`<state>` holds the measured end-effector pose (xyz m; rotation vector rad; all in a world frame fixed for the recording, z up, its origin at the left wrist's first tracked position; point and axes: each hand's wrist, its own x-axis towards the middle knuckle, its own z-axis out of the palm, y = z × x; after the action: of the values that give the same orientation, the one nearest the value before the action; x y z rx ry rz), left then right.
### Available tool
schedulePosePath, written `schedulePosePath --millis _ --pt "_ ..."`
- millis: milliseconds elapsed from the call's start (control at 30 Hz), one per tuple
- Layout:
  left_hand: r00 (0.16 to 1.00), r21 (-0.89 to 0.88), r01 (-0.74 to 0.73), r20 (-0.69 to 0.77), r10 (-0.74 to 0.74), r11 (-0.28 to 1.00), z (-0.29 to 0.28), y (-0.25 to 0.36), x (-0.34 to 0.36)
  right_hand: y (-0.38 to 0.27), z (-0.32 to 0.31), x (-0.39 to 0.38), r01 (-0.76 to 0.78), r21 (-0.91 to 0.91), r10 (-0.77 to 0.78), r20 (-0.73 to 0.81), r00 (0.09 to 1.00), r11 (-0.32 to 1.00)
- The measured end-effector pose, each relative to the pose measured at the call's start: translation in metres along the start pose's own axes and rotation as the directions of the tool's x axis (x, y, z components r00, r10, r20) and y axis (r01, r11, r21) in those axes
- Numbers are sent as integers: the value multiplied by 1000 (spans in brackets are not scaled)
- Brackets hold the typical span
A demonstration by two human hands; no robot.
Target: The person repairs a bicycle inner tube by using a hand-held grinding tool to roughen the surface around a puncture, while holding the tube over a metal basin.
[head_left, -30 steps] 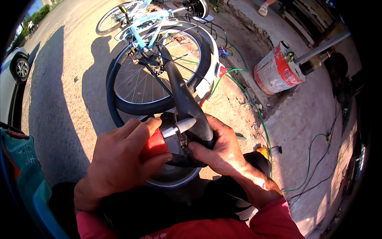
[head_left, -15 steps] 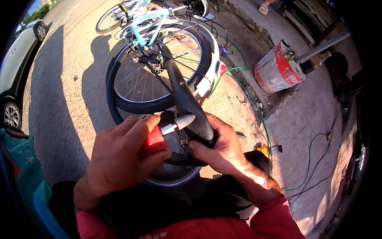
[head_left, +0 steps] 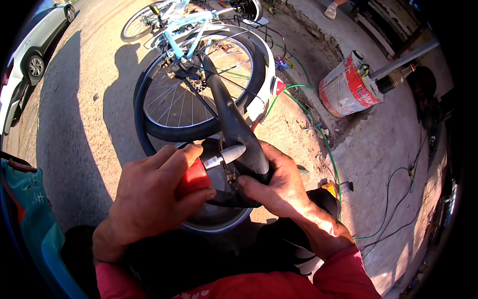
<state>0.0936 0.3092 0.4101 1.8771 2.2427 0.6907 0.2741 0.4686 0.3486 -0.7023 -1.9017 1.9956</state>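
My left hand (head_left: pixel 152 192) is closed around a red rotary tool (head_left: pixel 193 180) with a metal chuck. Its grey, cone-shaped bit (head_left: pixel 233 153) lies against or just over the black inner tube (head_left: pixel 249 158); contact is hard to tell. Wrapped around the tube from the right, my right hand (head_left: pixel 280 187) presses its thumb on the near side. A brass-coloured valve stem (head_left: pixel 229 175) shows beside the thumb. From my hands the tube runs up to the wheel of a light-blue bicycle (head_left: pixel 174 46) lying on its side. Below my hands stands a round basin (head_left: pixel 219 229), partly hidden.
A red and white bucket (head_left: pixel 348 89) stands on the concrete at the right. A green hose (head_left: pixel 326 144) winds along the ground past the rear wheel (head_left: pixel 144 119). Close on the left is a teal plastic thing (head_left: pixel 32 209). A silver car (head_left: pixel 37 50) is farther left.
The silver car has moved up along the road, showing more of its rear. My hands, the tool and the inner tube have hardly shifted.
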Motion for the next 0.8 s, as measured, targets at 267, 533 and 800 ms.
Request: schedulePosePath --millis 267,533,800 --pt "995 -26 95 -20 -96 995 -6 4 -1 -1 0 -1 10 5 -10 -20 1000 1000" --pt "995 -66 72 -70 -77 995 -7 -1 -4 -1 -3 1 48 -37 -50 -47 998 998" --pt "999 -23 2 40 -1 1000 -6 4 -4 -4 1 0 19 1 -19 -9 1000 1000"
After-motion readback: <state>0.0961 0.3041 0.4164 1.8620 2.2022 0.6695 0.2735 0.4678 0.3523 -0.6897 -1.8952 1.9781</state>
